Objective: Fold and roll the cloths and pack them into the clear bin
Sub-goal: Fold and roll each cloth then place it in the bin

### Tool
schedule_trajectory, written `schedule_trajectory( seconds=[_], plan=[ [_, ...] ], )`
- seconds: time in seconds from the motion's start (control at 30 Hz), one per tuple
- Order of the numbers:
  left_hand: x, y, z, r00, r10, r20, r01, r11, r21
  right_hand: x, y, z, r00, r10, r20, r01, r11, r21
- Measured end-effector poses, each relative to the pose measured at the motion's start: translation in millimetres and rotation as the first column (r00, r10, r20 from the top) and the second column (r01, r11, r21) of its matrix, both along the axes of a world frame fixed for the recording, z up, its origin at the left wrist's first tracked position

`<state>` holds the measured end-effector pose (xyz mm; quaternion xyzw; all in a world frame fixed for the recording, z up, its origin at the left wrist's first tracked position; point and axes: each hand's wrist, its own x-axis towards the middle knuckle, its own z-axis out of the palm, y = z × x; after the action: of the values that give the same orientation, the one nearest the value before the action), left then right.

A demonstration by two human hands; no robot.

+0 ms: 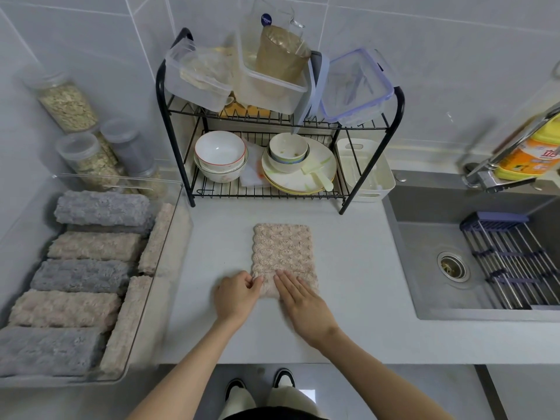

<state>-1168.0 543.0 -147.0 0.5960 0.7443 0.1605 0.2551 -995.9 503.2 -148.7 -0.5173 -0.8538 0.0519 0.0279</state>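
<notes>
Head view: left hand [238, 294] pinches the beige cloth [283, 253] at its near-left corner; right hand [303, 301] lies flat on its near end, fingers [288, 283] straight. Folded strip lies on the bench [348, 268], long axis running away from both hands, so rolling likely goes forward. To the left sits the clear bin [142, 325] of rolled cloths [81, 275], nearer the left hand.

Folded beige cloth [283, 256] flat on counter [357, 298]. Left hand [238, 295] pinches its near left corner; right hand [300, 301] flat on near edge. Clear bin [157, 268] at left holds rolled grey and beige cloths [81, 274].
</notes>
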Motion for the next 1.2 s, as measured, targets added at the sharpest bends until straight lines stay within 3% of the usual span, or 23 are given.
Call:
schedule_trajectory(
  seconds=[0.27, 0.33, 0.47, 0.57, 0.7, 0.8, 0.87, 0.97, 1.2],
  plan=[
    [0, -1, 1, 0.999, -0.037, -0.032, 0.038, 0.999, 0.027, 35, -6, -1, 0.998, -0.065, -0.016, 0.065, 0.998, -0.026],
    [0, -3, 3, 0.993, -0.071, -0.093, 0.081, 0.990, 0.112, 36, -4, -2, 0.998, -0.067, 0.006, 0.067, 0.997, -0.043],
    [3, -7, -3, 0.910, -0.305, -0.281, 0.398, 0.834, 0.382, 36, -1, 0, 0.997, -0.071, 0.033, 0.072, 0.997, -0.036],
    [0, -8, -9, 0.823, -0.495, -0.280, 0.568, 0.736, 0.369, 36, 1, 0, 0.999, -0.045, 0.027, 0.045, 0.999, -0.010],
    [-14, -14, -11, 0.797, -0.574, -0.190, 0.603, 0.736, 0.308, 37, 5, 4, 0.990, -0.119, -0.072, 0.114, 0.991, -0.065],
    [-19, -9, -15, 0.819, -0.557, -0.136, 0.570, 0.766, 0.296, 38, 8, 10, 0.976, -0.168, -0.135, 0.155, 0.983, -0.102],
    [-17, -6, -15, 0.875, -0.482, -0.042, 0.471, 0.830, 0.298, 43, 11, 16, 0.934, -0.266, -0.239, 0.188, 0.934, -0.304],
    [-13, -2, -3, 0.919, -0.383, 0.093, 0.354, 0.906, 0.232, 49, 21, 29, 0.809, -0.469, -0.354, 0.270, 0.832, -0.485],
    [-12, 1, 2, 0.952, -0.265, 0.151, 0.264, 0.964, 0.031, 50, 34, 39, 0.693, -0.658, -0.295, 0.332, 0.654, -0.680]
  ],
)
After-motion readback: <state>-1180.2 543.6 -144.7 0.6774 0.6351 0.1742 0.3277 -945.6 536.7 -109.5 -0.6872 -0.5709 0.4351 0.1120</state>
